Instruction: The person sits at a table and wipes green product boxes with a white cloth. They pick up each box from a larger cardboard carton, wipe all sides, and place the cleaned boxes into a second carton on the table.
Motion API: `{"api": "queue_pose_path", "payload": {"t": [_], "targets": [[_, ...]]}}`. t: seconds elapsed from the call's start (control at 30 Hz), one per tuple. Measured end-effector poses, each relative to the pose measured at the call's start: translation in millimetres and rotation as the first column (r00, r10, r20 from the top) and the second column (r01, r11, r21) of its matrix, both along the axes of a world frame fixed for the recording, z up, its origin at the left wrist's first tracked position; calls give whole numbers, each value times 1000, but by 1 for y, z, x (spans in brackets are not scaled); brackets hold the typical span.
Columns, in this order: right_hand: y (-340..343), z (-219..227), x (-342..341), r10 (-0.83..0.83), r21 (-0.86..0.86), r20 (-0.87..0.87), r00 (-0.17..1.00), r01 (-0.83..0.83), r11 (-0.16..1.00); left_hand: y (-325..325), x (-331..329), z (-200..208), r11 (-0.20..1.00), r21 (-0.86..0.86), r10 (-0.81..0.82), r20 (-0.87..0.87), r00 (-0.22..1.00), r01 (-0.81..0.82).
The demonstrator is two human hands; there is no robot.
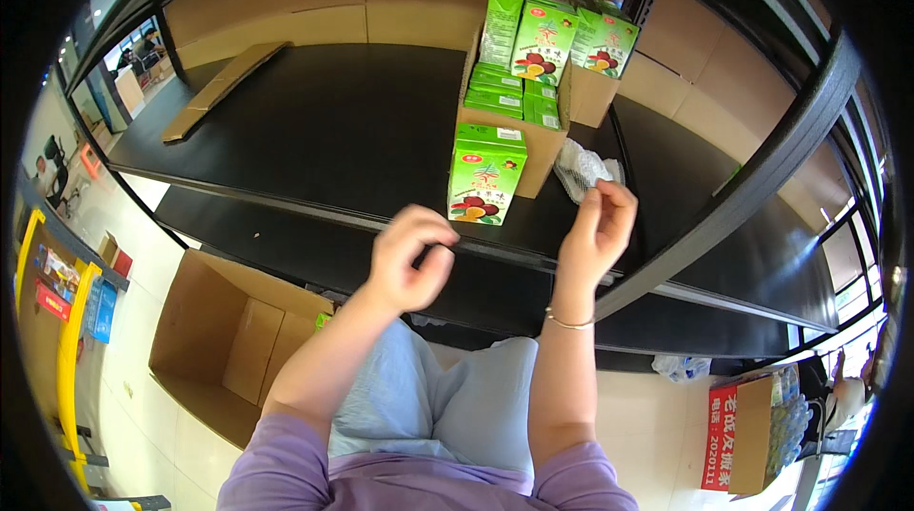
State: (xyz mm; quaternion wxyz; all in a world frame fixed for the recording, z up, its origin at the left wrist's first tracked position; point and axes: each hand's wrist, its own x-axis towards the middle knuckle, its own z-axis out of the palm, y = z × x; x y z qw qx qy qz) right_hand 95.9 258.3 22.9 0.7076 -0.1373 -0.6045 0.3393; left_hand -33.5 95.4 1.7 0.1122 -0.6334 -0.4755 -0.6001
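Observation:
My left hand (414, 259) hovers in front of the shelf edge, fingers loosely curled with a gap to the thumb and nothing visible between them. Thumb and forefinger of my right hand (600, 230) pinch a crumpled white cloth (583, 170), which lies on the shelf beside a cardboard box. Between my hands, a green juice carton (486, 178) with fruit pictures stands upright near the shelf's front edge. Behind it, the open cardboard box (543, 154) holds several more green cartons (545, 40), some raised above the others.
A second box (592, 97) with green cartons sits farther right on the black shelf (352, 120). A flat cardboard strip (224, 92) lies at the left. A black metal post (733, 197) rises right of my hand. On the floor stands a large open carton (214, 320).

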Motion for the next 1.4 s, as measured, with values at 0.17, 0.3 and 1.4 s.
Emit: {"api": "queue_pose_path", "payload": {"t": [0.17,0.3,1.4], "targets": [[27,23,20,-151,-18,281,948,163,987,24,40,13,941,-162,-311,-68,948,297],[47,20,15,-294,235,597,746,188,954,63,61,25,957,-243,-185,-87,979,160],[-86,-36,83,236,-316,132,963,-184,931,7,95,-2,929,-191,-244,329,912,317]]}}
